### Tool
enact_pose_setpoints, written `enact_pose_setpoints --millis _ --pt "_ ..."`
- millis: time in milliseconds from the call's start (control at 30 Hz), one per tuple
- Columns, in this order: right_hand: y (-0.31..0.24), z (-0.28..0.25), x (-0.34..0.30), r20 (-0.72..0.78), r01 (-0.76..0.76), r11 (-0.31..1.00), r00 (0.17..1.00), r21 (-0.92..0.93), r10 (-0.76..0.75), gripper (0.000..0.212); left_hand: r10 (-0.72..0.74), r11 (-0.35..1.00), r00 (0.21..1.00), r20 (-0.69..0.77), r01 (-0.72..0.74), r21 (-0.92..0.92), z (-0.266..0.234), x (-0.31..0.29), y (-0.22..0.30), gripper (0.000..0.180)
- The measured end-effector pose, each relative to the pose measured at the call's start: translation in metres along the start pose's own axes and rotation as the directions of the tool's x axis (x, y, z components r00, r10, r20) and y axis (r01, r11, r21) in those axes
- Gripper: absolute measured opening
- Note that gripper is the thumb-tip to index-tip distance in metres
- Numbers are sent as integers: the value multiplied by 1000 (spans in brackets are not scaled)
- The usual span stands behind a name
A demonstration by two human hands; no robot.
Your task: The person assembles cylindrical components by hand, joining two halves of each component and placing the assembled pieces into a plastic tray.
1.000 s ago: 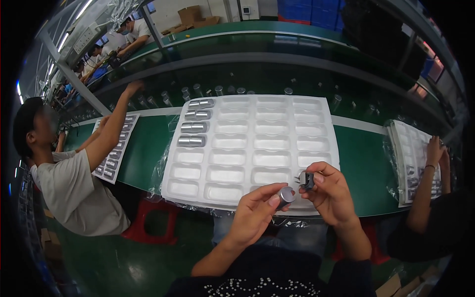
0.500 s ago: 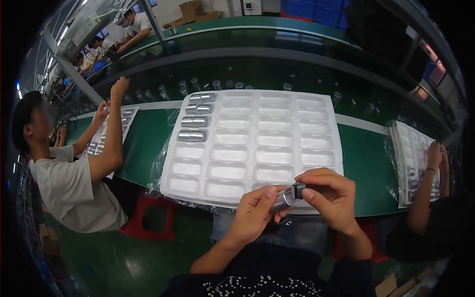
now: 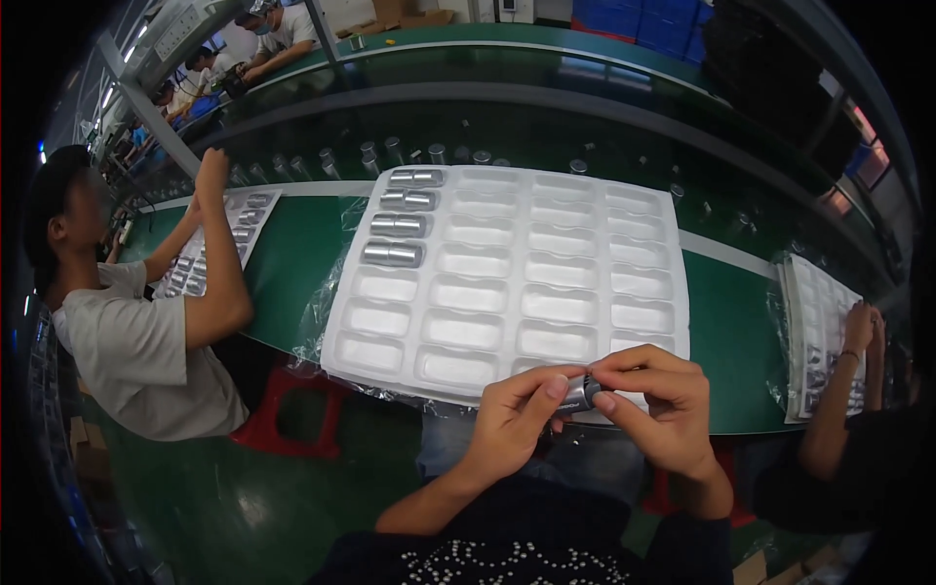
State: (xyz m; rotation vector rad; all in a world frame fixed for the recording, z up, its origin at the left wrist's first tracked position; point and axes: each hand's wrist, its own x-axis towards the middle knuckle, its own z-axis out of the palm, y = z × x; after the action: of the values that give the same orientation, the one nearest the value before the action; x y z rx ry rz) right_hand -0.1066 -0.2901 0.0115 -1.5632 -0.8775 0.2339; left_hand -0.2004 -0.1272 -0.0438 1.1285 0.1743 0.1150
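Note:
A small silver-grey cylinder (image 3: 579, 396) is held up between my two hands, above the near edge of the white moulded tray (image 3: 341, 327). My left hand (image 3: 507, 424) pinches its body between thumb and fingers. The fingers and thumb of my right hand (image 3: 661, 411) are closed on its darker grey end. Fingertips hide much of the piece, including where its parts meet. Several similar silver cylinders (image 3: 398, 225) lie on their sides in the tray's far left column; the other pockets in sight hold nothing.
Left of me a person (image 3: 146, 341) works at another filled tray (image 3: 255, 229); to the right, another person's hands (image 3: 863, 331) are over a stacked tray (image 3: 804, 341). Upright silver cylinders (image 3: 437, 154) stand along the dark belt (image 3: 546, 127) beyond. Clear plastic film (image 3: 317, 327) edges my tray.
The dark end piece in my right hand and the silver body in my left hand are closer together. My view has shifted slightly. The person on the left has lowered a raised hand.

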Motion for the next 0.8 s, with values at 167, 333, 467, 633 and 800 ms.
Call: enact_pose_setpoints --millis 167,333,467,633,800 --pt "-2 5 0 6 -7 997 1000 -80 7 22 65 995 997 37 -68 75 -6 2 0 31" --pt "-4 12 -1 -8 139 945 989 -296 -148 22 78 992 995 68 -84 98 -10 3 4 27" --pt "8 18 -7 -76 104 987 991 -124 -114 23 89 993 994 70 -94 74 -11 3 2 26" --pt "6 24 -10 -133 156 950 971 -270 -197 23 151 983 986 76 -158 96 -10 1 2 25" --pt "6 23 -5 -57 291 869 938 -401 -341 23 154 987 980 123 -158 24 -16 4 -1 25"
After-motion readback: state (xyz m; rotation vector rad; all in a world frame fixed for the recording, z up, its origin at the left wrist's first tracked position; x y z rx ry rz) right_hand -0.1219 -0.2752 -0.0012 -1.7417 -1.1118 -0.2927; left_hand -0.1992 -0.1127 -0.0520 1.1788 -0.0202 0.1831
